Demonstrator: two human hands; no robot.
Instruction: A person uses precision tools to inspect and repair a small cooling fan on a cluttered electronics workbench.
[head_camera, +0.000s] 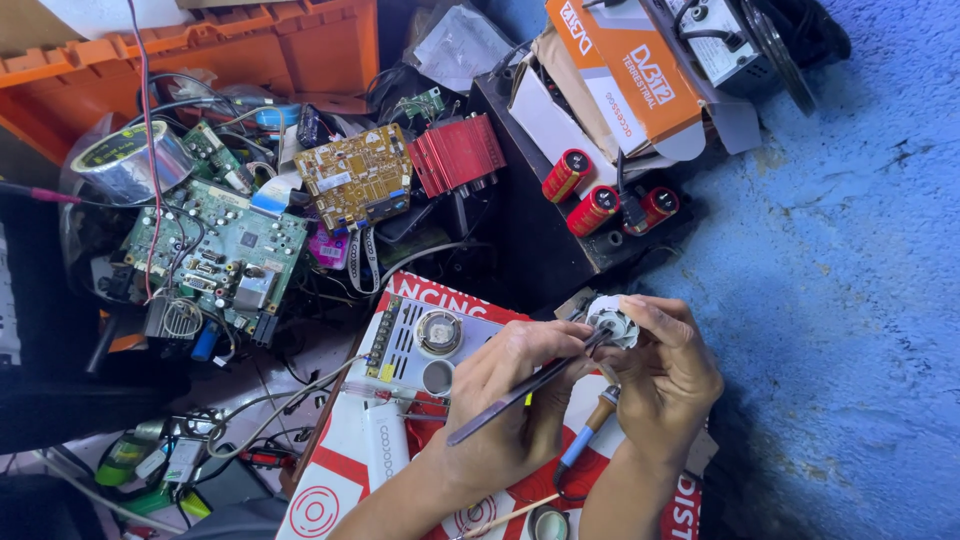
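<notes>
— What's the biggest thing in my feed?

— The blue floor (850, 250) on the right, then the orange crate (250, 45) at top left. Below it lies a green circuit board (225, 255), with a yellow circuit board (355, 178) and a red finned heatsink (458, 152) just beside. Three red capacitors (600, 200) stand on a black case.

— And my hands?

— My left hand (510, 395) is curled shut around dark tweezers (525, 390), their tip touching the small white round part (612, 322). My right hand (670, 370) pinches that part between fingertips, near mid-frame above a red-and-white box (340, 470). A blue-handled soldering iron (588, 432) lies between my wrists.
</notes>
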